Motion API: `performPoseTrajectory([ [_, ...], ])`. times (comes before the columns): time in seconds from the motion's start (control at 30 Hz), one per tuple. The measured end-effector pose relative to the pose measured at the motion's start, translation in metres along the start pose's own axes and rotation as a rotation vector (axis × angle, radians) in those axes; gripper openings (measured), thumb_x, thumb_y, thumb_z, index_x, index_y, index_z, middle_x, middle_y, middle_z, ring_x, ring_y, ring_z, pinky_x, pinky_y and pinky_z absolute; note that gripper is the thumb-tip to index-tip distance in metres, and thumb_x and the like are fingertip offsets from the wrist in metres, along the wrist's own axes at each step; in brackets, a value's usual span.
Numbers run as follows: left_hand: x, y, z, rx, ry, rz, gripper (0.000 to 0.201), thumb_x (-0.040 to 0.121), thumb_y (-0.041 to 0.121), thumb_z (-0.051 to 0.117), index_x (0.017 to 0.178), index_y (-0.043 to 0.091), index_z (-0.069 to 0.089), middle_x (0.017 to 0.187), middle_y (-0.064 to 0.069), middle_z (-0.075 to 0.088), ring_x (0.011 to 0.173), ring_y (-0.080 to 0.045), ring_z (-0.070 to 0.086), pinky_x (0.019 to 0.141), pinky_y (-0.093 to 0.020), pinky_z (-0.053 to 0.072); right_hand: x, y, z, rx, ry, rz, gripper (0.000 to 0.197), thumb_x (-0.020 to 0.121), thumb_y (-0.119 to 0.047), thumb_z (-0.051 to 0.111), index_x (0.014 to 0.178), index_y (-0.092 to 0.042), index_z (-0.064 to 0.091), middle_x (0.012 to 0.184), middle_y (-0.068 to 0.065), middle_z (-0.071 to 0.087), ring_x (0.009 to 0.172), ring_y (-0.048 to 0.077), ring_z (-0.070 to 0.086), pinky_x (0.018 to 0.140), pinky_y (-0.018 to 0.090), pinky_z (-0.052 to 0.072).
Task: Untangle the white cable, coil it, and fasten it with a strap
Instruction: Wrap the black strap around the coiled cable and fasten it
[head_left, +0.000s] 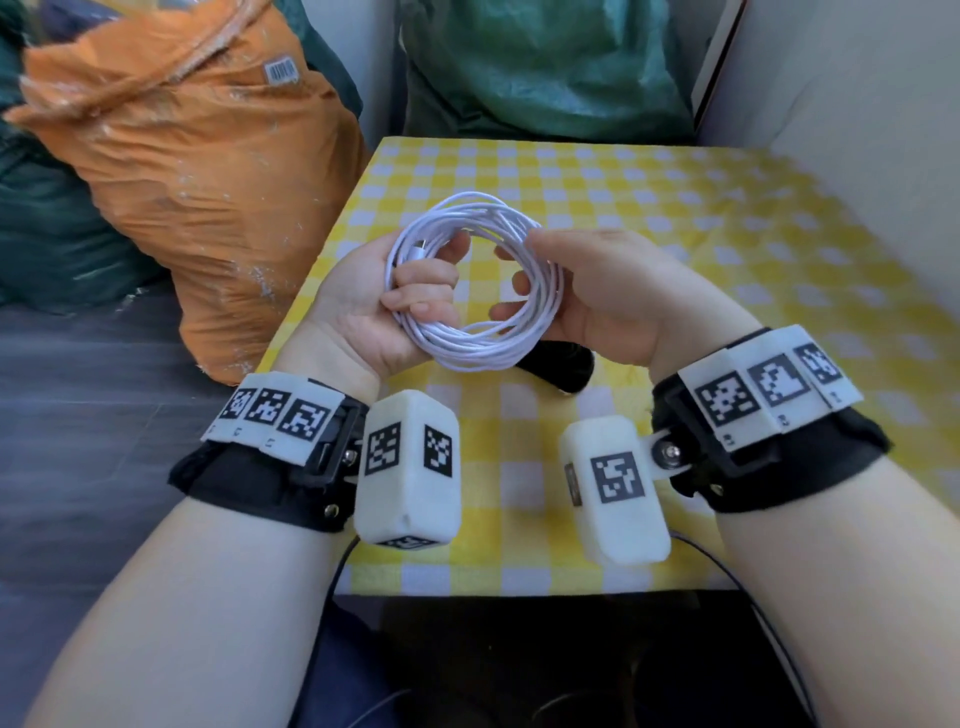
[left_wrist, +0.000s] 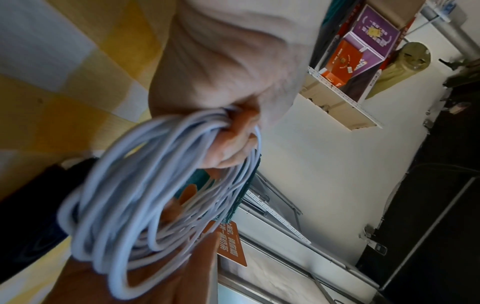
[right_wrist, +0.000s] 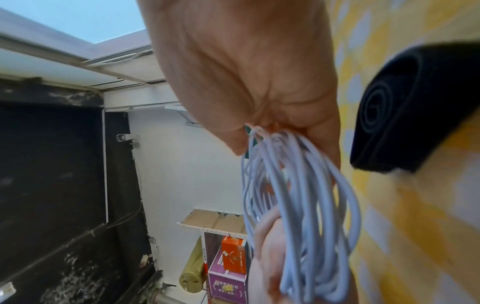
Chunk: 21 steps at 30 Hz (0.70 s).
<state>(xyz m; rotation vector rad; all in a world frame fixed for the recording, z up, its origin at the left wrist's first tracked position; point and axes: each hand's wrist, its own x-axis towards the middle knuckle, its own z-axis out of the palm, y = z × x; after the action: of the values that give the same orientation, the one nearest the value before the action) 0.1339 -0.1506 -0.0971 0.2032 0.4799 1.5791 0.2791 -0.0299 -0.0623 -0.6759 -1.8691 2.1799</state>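
Note:
The white cable (head_left: 470, 343) is wound into a round coil of several loops, held up above the checked table (head_left: 675, 218). My left hand (head_left: 410, 291) grips the coil's left side, fingers curled through the loops, with a connector end (head_left: 420, 250) lying by the fingers. My right hand (head_left: 550, 280) holds the coil's right side, thumb on top and fingers through the ring. The left wrist view shows the coil (left_wrist: 135, 195) bunched in the fist (left_wrist: 233, 144). The right wrist view shows the loops (right_wrist: 298, 205) hanging from the pinch. A black rolled strap (head_left: 561, 366) (right_wrist: 405, 115) lies on the table beneath my hands.
An orange sack (head_left: 197, 171) stands left of the table and a green sack (head_left: 545, 67) behind it. A white wall (head_left: 857, 130) borders the table's right side. Thin black wires (head_left: 769, 623) trail from the wrist cameras over my lap at the near edge.

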Motion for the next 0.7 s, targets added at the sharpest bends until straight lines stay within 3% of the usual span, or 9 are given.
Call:
performPoseTrajectory([
  [0.13, 0.002, -0.007, 0.012, 0.128, 0.131, 0.062, 0.036, 0.098, 0.028, 0.029, 0.084, 0.008, 0.056, 0.039, 0.007, 0.036, 0.025, -0.007, 0.033, 0.036, -0.017, 0.032, 0.001, 0.002, 0.009, 0.041, 0.062, -0.020, 0.021, 0.098, -0.025, 0.049, 0.106, -0.009, 0.058, 0.063, 0.001, 0.042, 0.046, 0.011, 0.043, 0.047, 0.022, 0.044],
  [0.27, 0.005, -0.012, 0.016, 0.237, 0.122, 0.084, 0.039, 0.101, 0.033, 0.027, 0.084, 0.012, 0.056, 0.044, 0.007, 0.039, 0.030, -0.005, 0.034, 0.050, -0.019, 0.035, 0.005, 0.004, 0.005, -0.012, 0.115, -0.094, 0.017, 0.100, -0.022, 0.046, 0.097, -0.011, 0.058, 0.050, -0.007, 0.034, 0.039, 0.007, 0.033, 0.049, 0.023, 0.035],
  [0.37, 0.006, -0.013, 0.018, 0.238, 0.087, 0.104, 0.049, 0.099, 0.048, 0.023, 0.098, 0.010, 0.054, 0.056, 0.008, 0.042, 0.038, -0.004, 0.038, 0.062, -0.022, 0.037, 0.007, 0.004, 0.003, 0.044, 0.173, -0.106, 0.018, 0.100, -0.018, 0.044, 0.089, -0.010, 0.056, 0.052, -0.006, 0.033, 0.039, 0.007, 0.030, 0.047, 0.023, 0.035],
  [0.47, 0.007, -0.013, 0.019, 0.295, 0.128, 0.168, 0.050, 0.094, 0.056, 0.032, 0.099, 0.010, 0.051, 0.064, 0.002, 0.046, 0.040, -0.005, 0.041, 0.065, -0.023, 0.048, 0.009, 0.006, 0.004, 0.038, 0.233, -0.105, 0.020, 0.100, -0.017, 0.042, 0.086, -0.011, 0.054, 0.054, -0.004, 0.032, 0.036, 0.006, 0.031, 0.048, 0.023, 0.035],
  [0.57, 0.009, -0.017, 0.021, 0.398, 0.238, 0.263, 0.031, 0.090, 0.045, 0.050, 0.099, 0.015, 0.053, 0.066, -0.001, 0.047, 0.036, -0.006, 0.038, 0.055, -0.021, 0.046, 0.010, 0.008, 0.005, -0.005, 0.244, -0.092, 0.020, 0.101, -0.018, 0.041, 0.088, -0.011, 0.054, 0.056, -0.003, 0.033, 0.035, 0.006, 0.033, 0.049, 0.023, 0.037],
  [0.63, 0.011, -0.019, 0.021, 0.419, 0.307, 0.319, 0.024, 0.093, 0.038, 0.051, 0.099, 0.015, 0.052, 0.059, 0.001, 0.046, 0.032, -0.004, 0.032, 0.046, -0.017, 0.039, 0.009, 0.008, 0.006, 0.005, 0.222, -0.076, 0.019, 0.101, -0.019, 0.042, 0.088, -0.011, 0.054, 0.057, -0.002, 0.033, 0.039, 0.008, 0.034, 0.048, 0.023, 0.040],
  [0.7, 0.012, -0.019, 0.021, 0.412, 0.322, 0.345, 0.031, 0.094, 0.046, 0.045, 0.101, 0.015, 0.050, 0.050, 0.005, 0.039, 0.030, -0.003, 0.027, 0.040, -0.017, 0.034, 0.007, 0.008, 0.005, -0.009, 0.188, -0.069, 0.018, 0.100, -0.020, 0.042, 0.089, -0.012, 0.054, 0.059, 0.000, 0.036, 0.043, 0.010, 0.038, 0.049, 0.023, 0.046],
])
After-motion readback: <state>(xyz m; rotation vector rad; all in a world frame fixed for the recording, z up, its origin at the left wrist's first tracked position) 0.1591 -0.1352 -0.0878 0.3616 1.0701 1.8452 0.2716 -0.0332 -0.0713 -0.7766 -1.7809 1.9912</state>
